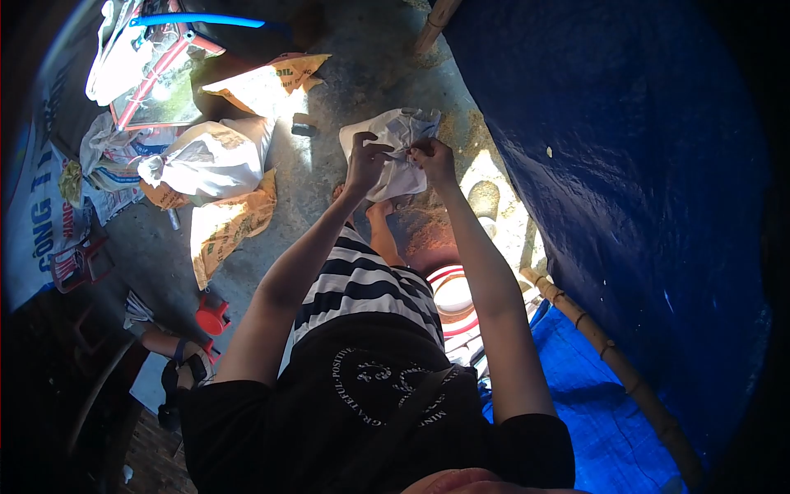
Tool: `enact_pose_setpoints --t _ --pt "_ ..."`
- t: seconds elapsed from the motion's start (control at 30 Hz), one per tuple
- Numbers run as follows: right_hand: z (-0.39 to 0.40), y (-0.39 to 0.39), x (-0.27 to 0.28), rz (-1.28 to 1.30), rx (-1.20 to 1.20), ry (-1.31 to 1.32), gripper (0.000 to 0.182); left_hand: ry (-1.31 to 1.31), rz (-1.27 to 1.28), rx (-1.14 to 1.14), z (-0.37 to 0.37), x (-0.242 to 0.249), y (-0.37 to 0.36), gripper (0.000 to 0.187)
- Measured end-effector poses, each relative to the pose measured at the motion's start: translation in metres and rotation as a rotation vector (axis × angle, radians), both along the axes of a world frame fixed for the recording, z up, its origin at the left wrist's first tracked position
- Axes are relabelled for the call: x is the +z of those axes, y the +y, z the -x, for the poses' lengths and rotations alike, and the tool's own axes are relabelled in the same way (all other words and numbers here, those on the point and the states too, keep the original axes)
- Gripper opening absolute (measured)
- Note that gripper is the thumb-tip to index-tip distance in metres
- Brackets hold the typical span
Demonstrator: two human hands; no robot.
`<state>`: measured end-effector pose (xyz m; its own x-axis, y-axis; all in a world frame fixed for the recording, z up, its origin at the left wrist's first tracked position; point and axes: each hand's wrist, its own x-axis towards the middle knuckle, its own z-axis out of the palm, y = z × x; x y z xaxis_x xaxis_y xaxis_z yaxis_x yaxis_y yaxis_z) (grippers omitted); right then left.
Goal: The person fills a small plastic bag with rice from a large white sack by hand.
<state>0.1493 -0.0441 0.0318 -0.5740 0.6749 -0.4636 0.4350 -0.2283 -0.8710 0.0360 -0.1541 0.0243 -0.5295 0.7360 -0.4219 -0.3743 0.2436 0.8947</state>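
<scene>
A white sack (401,183) with some darker print stands on the concrete floor in front of my bare feet. Both my hands are over its upper part, close together. My right hand (435,159) has its fingertips pressed together on gathered sack material. My left hand (368,162) is just beside it, its fingers bent inward toward the same spot. What the left fingertips pinch is too small to make out.
On the left are a full white sack (216,160), orange-and-white sacks (234,226) and a red-framed panel (156,78) with a blue bar (197,18). A red stool (212,315) stands lower left. At right are a red-rimmed basin (453,294), a bamboo pole (609,354) and a blue tarp (625,165).
</scene>
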Motion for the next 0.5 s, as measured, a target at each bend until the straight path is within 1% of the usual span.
enact_pose_setpoints --t 0.03,0.07,0.1,0.13,0.2,0.23,0.27,0.3,0.33,0.4,0.43,0.47,0.5 --pt "-0.002 0.001 0.003 -0.001 0.003 -0.001 0.008 0.174 0.036 -0.055 0.003 0.002 0.004 0.016" --pt "-0.005 0.001 0.006 0.059 -0.002 0.031 0.008 0.348 0.071 -0.109 0.005 0.003 0.007 0.018" --pt "-0.006 0.002 0.009 0.119 -0.007 0.063 0.009 0.469 -0.001 -0.209 0.005 0.003 0.012 0.018" --pt "-0.009 0.003 0.007 0.119 -0.004 0.061 0.009 0.468 -0.001 -0.206 0.004 0.004 0.017 0.018" --pt "-0.013 0.004 0.002 0.266 -0.069 0.172 0.009 0.470 0.025 -0.338 0.004 0.007 0.026 0.018" --pt "-0.014 0.005 0.003 0.264 -0.070 0.171 0.009 0.507 0.008 -0.374 0.008 0.010 0.030 0.020" --pt "-0.016 0.006 0.004 0.288 -0.096 0.190 0.009 0.507 0.006 -0.375 0.009 0.013 0.034 0.020" --pt "-0.017 0.006 0.004 0.315 -0.121 0.208 0.009 0.481 -0.050 -0.432 0.010 0.016 0.036 0.020" --pt "-0.017 0.006 0.006 0.316 -0.121 0.208 0.009 0.455 -0.105 -0.490 0.010 0.016 0.037 0.020" --pt "-0.017 0.006 0.008 0.313 -0.109 0.154 0.016 0.454 -0.088 -0.497 0.010 0.015 0.039 0.020" --pt "-0.017 0.006 0.008 0.312 -0.110 0.154 0.016 0.454 -0.072 -0.503 0.010 0.009 0.040 0.020" --pt "-0.017 0.006 0.008 0.253 -0.097 0.133 0.014 0.454 -0.072 -0.504 0.010 0.002 0.041 0.020" --pt "-0.017 0.005 0.007 0.194 -0.084 0.110 0.011 0.571 -0.164 -0.532 0.010 -0.005 0.041 0.019"
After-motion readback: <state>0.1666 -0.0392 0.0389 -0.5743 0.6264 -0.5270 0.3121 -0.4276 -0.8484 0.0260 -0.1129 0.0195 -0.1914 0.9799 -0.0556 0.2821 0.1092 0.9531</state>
